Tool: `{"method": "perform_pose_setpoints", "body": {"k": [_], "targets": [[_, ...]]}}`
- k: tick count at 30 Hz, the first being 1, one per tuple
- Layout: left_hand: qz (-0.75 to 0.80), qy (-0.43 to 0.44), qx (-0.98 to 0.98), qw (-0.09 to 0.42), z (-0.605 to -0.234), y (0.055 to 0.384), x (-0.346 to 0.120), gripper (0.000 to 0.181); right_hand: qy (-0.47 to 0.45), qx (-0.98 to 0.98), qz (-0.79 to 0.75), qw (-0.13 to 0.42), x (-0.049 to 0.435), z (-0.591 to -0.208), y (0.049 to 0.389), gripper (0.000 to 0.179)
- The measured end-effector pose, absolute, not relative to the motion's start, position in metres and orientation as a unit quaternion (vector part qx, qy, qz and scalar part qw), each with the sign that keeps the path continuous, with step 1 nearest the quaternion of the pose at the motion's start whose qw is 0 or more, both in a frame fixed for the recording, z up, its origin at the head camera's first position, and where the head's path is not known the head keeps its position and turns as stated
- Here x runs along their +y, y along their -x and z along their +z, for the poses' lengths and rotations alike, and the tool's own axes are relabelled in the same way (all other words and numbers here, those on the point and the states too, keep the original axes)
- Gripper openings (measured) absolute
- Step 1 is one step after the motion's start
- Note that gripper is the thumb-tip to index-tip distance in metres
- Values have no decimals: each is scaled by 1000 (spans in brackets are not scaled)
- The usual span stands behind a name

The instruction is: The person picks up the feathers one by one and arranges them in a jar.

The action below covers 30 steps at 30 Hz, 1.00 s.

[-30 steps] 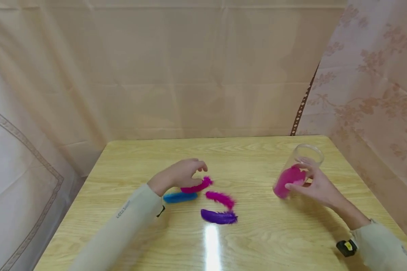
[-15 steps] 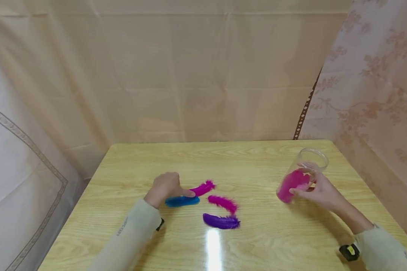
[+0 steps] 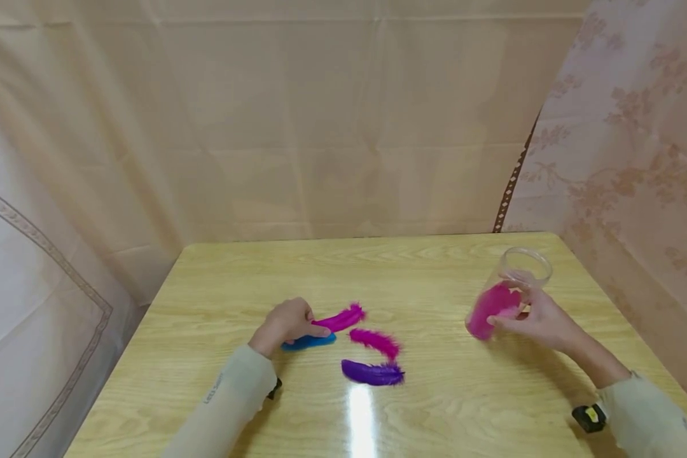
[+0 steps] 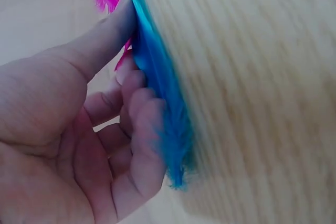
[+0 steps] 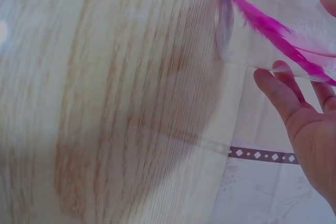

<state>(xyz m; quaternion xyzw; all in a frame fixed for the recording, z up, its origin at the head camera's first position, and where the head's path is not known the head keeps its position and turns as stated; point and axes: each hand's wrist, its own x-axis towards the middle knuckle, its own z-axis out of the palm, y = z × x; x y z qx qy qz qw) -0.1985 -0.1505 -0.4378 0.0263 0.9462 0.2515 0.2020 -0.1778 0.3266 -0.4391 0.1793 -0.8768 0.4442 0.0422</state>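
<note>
Feathers in pink (image 3: 495,308) already inside clear cup (image 3: 500,272), partway done by the look of it; holding that cup with right grip (image 3: 535,321), curled about its side; pinching blue feather (image 4: 163,72) at bench (image 3: 435,394) level with left grip (image 3: 289,323); apparently left, purple feather (image 3: 372,373) and two magenta feathers (image 3: 374,342) alongside; vivid, slim, that blue, wispy-ended
</note>
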Motion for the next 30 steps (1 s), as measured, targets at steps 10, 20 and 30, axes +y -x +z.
{"method": "perform_pose_setpoints", "body": {"k": [10, 20, 30], "targets": [[287, -34, 932, 220, -435, 205, -143, 54, -171, -880, 442, 43, 336, -437, 171, 74], [284, -36, 927, 240, -431, 214, -141, 56, -176, -873, 451, 52, 338, -441, 171, 75], [277, -38, 930, 240, -436, 212, -148, 54, -170, -874, 455, 31, 331, -442, 176, 79]]}}
